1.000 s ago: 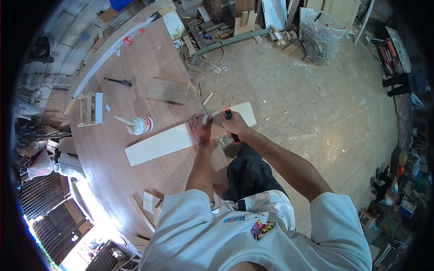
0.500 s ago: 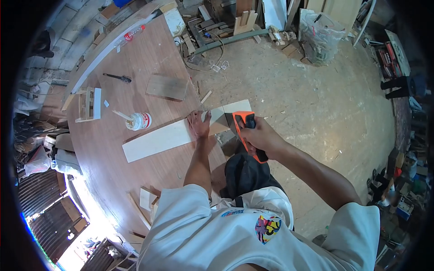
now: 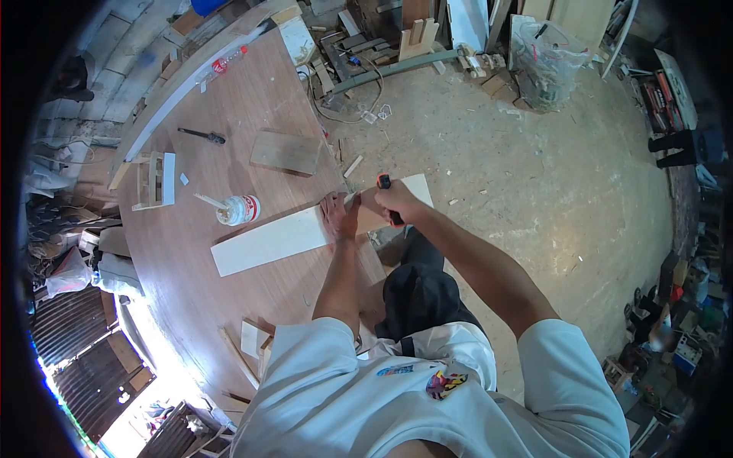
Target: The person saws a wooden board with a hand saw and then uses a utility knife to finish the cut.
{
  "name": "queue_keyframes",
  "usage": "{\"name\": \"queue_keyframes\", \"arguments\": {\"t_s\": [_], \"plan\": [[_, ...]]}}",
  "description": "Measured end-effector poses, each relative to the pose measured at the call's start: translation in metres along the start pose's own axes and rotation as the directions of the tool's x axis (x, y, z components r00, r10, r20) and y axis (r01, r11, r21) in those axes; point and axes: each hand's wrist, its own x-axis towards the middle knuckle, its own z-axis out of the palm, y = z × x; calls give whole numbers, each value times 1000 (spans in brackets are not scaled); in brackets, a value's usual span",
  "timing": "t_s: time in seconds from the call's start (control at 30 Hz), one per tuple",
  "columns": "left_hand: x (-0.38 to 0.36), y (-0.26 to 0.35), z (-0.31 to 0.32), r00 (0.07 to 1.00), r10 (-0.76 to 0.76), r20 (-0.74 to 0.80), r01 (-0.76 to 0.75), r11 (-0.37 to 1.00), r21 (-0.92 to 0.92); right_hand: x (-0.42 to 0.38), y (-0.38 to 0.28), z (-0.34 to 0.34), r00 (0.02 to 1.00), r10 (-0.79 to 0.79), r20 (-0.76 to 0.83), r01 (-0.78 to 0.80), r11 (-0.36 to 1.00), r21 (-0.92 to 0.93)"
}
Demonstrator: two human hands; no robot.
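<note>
A long pale board (image 3: pixel 269 243) lies slanted across the wooden tabletop (image 3: pixel 191 294), and its right end sticks out past the table edge. My left hand (image 3: pixel 338 217) lies on the board near that edge, fingers spread, pressing on it. Just right of it, my right hand (image 3: pixel 398 201) is wrapped round the black and orange handle of a handsaw (image 3: pixel 384 182). The saw's blade is mostly hidden by the hand and hard to make out. Left of the board stands a white jar (image 3: pixel 243 209) with a stick in it.
Behind the board lies a wood block (image 3: pixel 286 152). Further back are a dark tool (image 3: pixel 201 136) and a plastic bottle (image 3: pixel 221 66). A small wooden frame (image 3: pixel 156 181) stands at the left. A clear bag (image 3: pixel 549 69) and wood scraps are on the floor.
My right hand has moved left and slightly up with the saw, close to my left hand. The saw's orange handle shows less than before. My left hand has stayed on the board.
</note>
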Motion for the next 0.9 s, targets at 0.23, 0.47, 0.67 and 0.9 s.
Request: {"name": "queue_keyframes", "arguments": {"t_s": [0.23,0.47,0.67,0.9], "plan": [[2,-3,0,995,78,-62,-79,997,-10,-35,12,16,988,-79,-136,70,995,-72],[-2,-4,5,998,42,-38,-41,999,25,-157,-60,-6,993,-28,111,13,991,133],[-3,-1,2,997,53,-50,-54,998,-15,-171,-44,7,999,-15,-34,15,1000,23],[2,-1,2,997,41,-59,-43,999,-30,-12,2,0,997,-52,-59,47,996,-79]]}}
